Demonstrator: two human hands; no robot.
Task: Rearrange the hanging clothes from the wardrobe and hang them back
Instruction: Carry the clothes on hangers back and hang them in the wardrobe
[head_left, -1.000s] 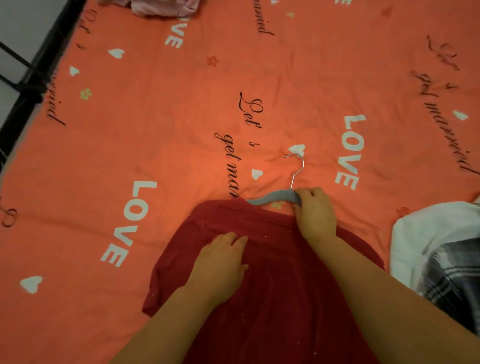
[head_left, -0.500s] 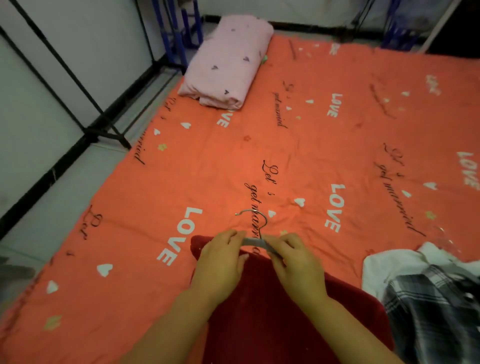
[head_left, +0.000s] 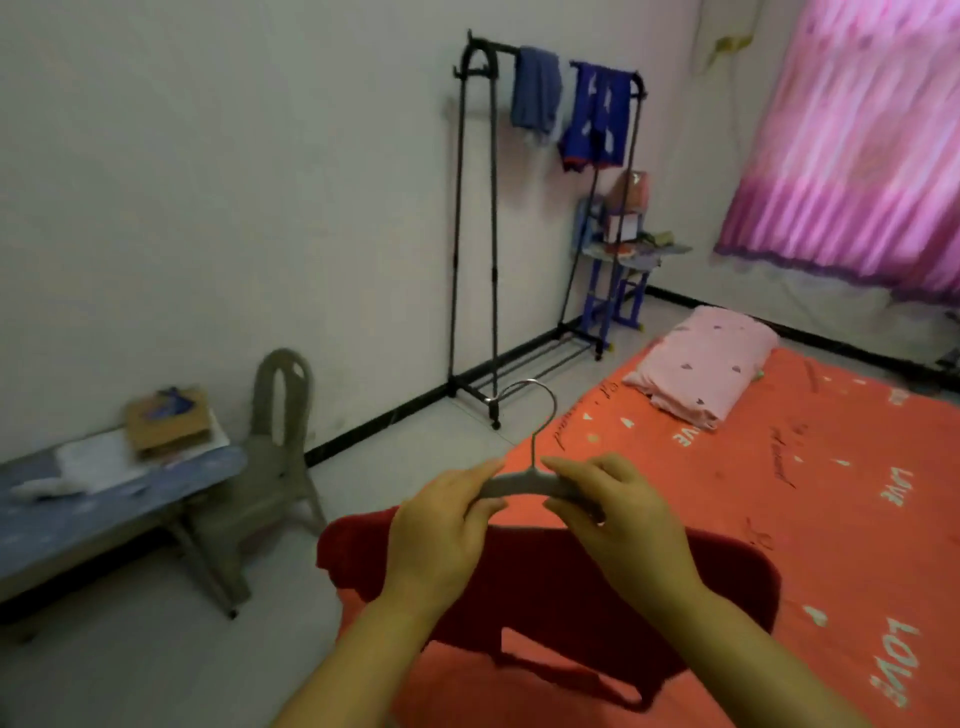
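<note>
Gripping the grey hanger (head_left: 524, 484) with our left hand (head_left: 441, 525) and right hand (head_left: 618, 525), fingers curled round its shoulders, we hold the red garment (head_left: 571, 597) above the orange bedsheet (head_left: 779, 493).

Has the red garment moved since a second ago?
Yes. The red garment lay flat on the orange bedsheet; now the left hand and right hand hold its hanger, lifting it up off the sheet.

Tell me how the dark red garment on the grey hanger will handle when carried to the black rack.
Probably floppy: the dark red garment hangs in folds below the grey hanger, so expect swinging. Likely light: the left hand and right hand lift it by pinching the hanger. It may slip off if the hanger tilts.
</note>
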